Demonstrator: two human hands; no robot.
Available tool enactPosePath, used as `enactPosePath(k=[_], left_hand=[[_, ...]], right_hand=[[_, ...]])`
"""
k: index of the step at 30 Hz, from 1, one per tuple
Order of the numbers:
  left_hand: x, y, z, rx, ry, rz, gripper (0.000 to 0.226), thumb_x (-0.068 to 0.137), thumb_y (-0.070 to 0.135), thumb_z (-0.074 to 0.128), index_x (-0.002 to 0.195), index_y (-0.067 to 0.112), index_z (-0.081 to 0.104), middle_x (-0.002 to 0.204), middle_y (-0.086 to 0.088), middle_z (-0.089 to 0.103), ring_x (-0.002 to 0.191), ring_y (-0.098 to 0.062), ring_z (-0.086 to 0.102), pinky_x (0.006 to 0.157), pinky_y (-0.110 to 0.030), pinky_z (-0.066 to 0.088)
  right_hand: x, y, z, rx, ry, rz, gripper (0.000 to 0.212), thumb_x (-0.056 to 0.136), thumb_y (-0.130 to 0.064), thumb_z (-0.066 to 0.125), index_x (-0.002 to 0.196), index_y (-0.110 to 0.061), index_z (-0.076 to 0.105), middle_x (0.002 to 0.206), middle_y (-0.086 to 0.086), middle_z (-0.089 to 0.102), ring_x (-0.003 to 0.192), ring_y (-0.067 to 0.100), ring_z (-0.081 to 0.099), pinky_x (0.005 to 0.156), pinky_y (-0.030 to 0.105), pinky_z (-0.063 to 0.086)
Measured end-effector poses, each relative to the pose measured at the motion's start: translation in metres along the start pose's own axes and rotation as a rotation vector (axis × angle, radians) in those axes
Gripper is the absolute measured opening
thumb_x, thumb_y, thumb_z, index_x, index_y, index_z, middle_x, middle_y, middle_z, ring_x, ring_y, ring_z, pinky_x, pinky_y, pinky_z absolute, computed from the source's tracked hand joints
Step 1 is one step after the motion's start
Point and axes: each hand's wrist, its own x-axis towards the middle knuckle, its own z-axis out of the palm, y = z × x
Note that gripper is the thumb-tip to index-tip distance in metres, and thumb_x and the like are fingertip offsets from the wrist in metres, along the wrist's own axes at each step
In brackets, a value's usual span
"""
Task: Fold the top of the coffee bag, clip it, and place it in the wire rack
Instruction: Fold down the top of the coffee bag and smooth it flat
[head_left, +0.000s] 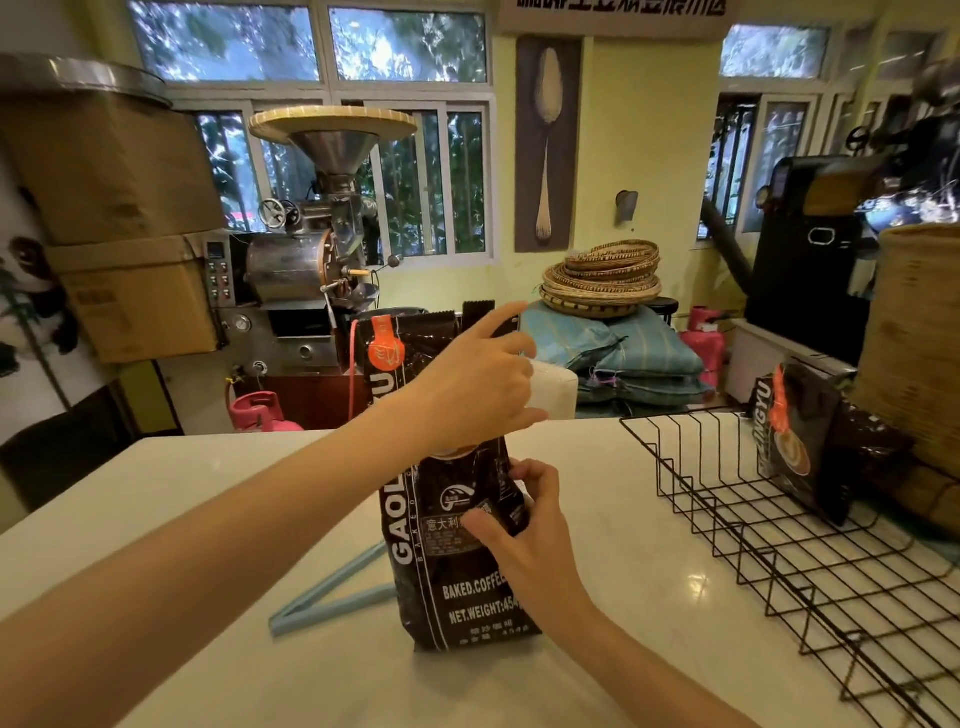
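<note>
A tall dark coffee bag (447, 566) with white and orange print stands upright on the white counter, its top edge unfolded. My left hand (478, 379) is on the upper part of the bag, fingers curled around it with the index finger pointing up. My right hand (524, 530) grips the bag's right side at mid height. A light blue clip (332, 592), spread open in a V, lies flat on the counter just left of the bag. The black wire rack (753, 525) stands to the right, with another coffee bag (800, 441) leaning in its far end.
The white counter (208, 519) runs across the near field. A woven basket (914, 338) stands behind the rack at far right. A white block sits behind the bag. A coffee roaster, cardboard boxes, stacked baskets and pink gas cylinders fill the room beyond.
</note>
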Motion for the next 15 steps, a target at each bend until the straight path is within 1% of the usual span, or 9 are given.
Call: enactPosePath(k=[2, 4, 6, 8, 10, 12, 15], left_hand=[[0.0, -0.002, 0.002, -0.014, -0.009, -0.02, 0.061, 0.086, 0.045, 0.028, 0.06, 0.011, 0.073, 0.059, 0.001, 0.07, 0.083, -0.017, 0.065, 0.111, -0.045, 0.02], [-0.002, -0.002, 0.006, -0.019, 0.023, -0.026, 0.06, 0.087, 0.042, 0.03, 0.057, 0.012, 0.072, 0.053, 0.002, 0.068, 0.073, -0.016, 0.065, 0.108, -0.042, 0.032], [-0.004, -0.003, 0.011, -0.004, 0.1, -0.06, 0.057, 0.087, 0.038, 0.035, 0.05, 0.013, 0.071, 0.045, 0.002, 0.065, 0.058, -0.016, 0.063, 0.098, -0.034, 0.042], [-0.005, -0.003, 0.014, -0.007, 0.142, -0.089, 0.055, 0.086, 0.035, 0.038, 0.046, 0.013, 0.069, 0.041, 0.002, 0.062, 0.048, -0.016, 0.059, 0.087, -0.032, 0.043], [-0.004, -0.002, 0.012, 0.021, 0.164, -0.082, 0.053, 0.086, 0.031, 0.038, 0.043, 0.014, 0.067, 0.038, 0.003, 0.06, 0.04, -0.015, 0.055, 0.079, -0.027, 0.048], [-0.003, -0.006, 0.01, 0.044, 0.177, -0.067, 0.052, 0.085, 0.027, 0.038, 0.042, 0.014, 0.065, 0.036, 0.002, 0.059, 0.037, -0.016, 0.052, 0.076, -0.026, 0.049], [-0.004, -0.006, 0.009, 0.048, 0.191, -0.088, 0.052, 0.084, 0.022, 0.037, 0.04, 0.012, 0.062, 0.035, -0.001, 0.058, 0.034, -0.018, 0.051, 0.076, -0.028, 0.051]], right_hand=[[0.0, 0.001, 0.0, 0.003, 0.004, -0.011, 0.056, 0.056, -0.05, 0.068, 0.099, -0.032, 0.037, 0.1, -0.01, 0.063, 0.088, 0.007, 0.066, 0.077, 0.031, 0.057], [-0.001, 0.0, 0.001, -0.011, 0.019, -0.027, 0.055, 0.057, -0.052, 0.067, 0.099, -0.032, 0.038, 0.098, -0.011, 0.064, 0.088, 0.006, 0.066, 0.075, 0.027, 0.057], [-0.003, 0.0, 0.001, -0.03, 0.034, -0.045, 0.052, 0.058, -0.052, 0.067, 0.098, -0.033, 0.039, 0.095, -0.012, 0.064, 0.086, 0.002, 0.066, 0.071, 0.021, 0.055], [-0.007, 0.0, 0.002, -0.031, 0.047, -0.051, 0.044, 0.066, -0.045, 0.07, 0.096, -0.033, 0.041, 0.094, -0.013, 0.064, 0.085, -0.002, 0.065, 0.067, 0.015, 0.053], [-0.011, 0.001, 0.002, -0.037, 0.068, -0.05, 0.032, 0.077, -0.031, 0.069, 0.093, -0.033, 0.041, 0.094, -0.015, 0.062, 0.084, -0.007, 0.064, 0.064, 0.012, 0.051], [-0.015, 0.001, 0.003, -0.061, 0.087, -0.053, 0.022, 0.084, -0.023, 0.06, 0.089, -0.032, 0.041, 0.092, -0.014, 0.061, 0.08, -0.01, 0.063, 0.06, 0.01, 0.05], [-0.018, 0.002, 0.004, -0.099, 0.119, -0.093, 0.018, 0.089, -0.017, 0.051, 0.083, -0.031, 0.04, 0.085, -0.013, 0.061, 0.074, -0.011, 0.062, 0.055, 0.007, 0.048]])
